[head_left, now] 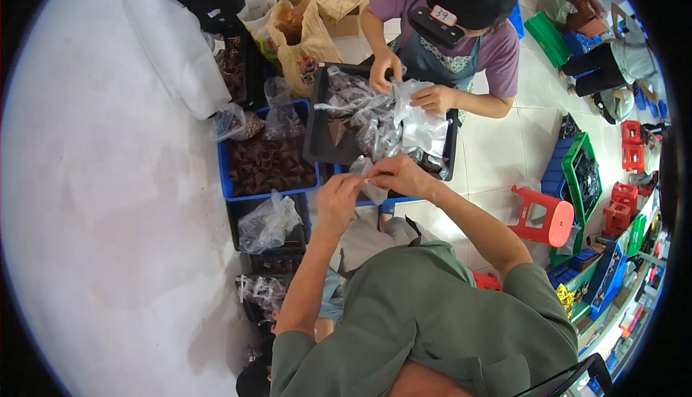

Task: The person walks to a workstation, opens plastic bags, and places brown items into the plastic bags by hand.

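My left hand (339, 201) and my right hand (405, 178) meet in front of me, fingertips pinched on a small clear plastic bag (375, 192). The bag hangs between them over the near edge of a black tray (318, 137). Inside the tray lie several clear plastic bags (380, 137) and a dark brown pointed piece (336, 132). To the left, a blue crate (223, 162) is filled with dark brown cone-like pieces (268, 168). Opposite me, a co-worker's hands (435, 99) handle a whitish plastic bag (422, 126) above the tray.
A black bin (268, 225) with crumpled clear plastic stands left of my forearm. Beige sacks (297, 51) sit at the far side. A red stool (556, 220) and green crate (577, 181) are on the right. A white wall-like surface (108, 181) runs along the left.
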Available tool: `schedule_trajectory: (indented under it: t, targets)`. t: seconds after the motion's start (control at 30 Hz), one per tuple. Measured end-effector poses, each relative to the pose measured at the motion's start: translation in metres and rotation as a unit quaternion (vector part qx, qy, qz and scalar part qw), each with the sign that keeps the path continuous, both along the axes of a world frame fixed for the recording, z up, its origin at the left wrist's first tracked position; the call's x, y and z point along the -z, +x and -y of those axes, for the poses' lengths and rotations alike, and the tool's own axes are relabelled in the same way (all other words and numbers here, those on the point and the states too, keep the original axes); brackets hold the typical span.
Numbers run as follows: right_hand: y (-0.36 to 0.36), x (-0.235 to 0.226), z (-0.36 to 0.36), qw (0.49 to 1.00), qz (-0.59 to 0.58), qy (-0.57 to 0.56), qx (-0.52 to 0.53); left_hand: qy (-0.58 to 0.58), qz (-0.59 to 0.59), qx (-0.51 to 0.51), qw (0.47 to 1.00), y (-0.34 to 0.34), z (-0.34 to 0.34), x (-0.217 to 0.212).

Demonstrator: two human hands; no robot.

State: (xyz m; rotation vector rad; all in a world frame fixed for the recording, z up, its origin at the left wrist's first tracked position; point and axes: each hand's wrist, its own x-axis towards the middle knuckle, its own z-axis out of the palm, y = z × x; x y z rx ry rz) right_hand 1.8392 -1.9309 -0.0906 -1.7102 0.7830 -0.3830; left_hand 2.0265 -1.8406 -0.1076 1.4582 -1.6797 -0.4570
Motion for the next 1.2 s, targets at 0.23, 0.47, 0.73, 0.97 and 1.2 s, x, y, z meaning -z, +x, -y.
schedule_trajectory:
  t: [0.23,0.47,0.73,0.97,1.2]
  targets:
    - [0.012,0.013,0.016,0.968,-0.043,-0.222,0.108,-0.068,0.048,-0.037,0.996,0.014,0.027,0.006]
    - [0.031,0.032,0.049,0.961,-0.091,-0.213,0.15,-0.042,0.057,-0.078,0.994,0.059,0.06,0.033]
    - [0.054,0.108,0.031,0.947,-0.173,-0.177,0.204,0.083,0.122,-0.011,0.989,0.08,0.067,0.084]
    - [0.007,0.104,-0.001,0.9,-0.26,-0.16,0.311,0.174,0.207,0.042,0.962,0.082,0.057,0.104]
    - [-0.078,0.132,0.015,0.821,-0.453,-0.277,0.208,0.076,0.137,0.074,0.985,0.026,0.054,0.048]
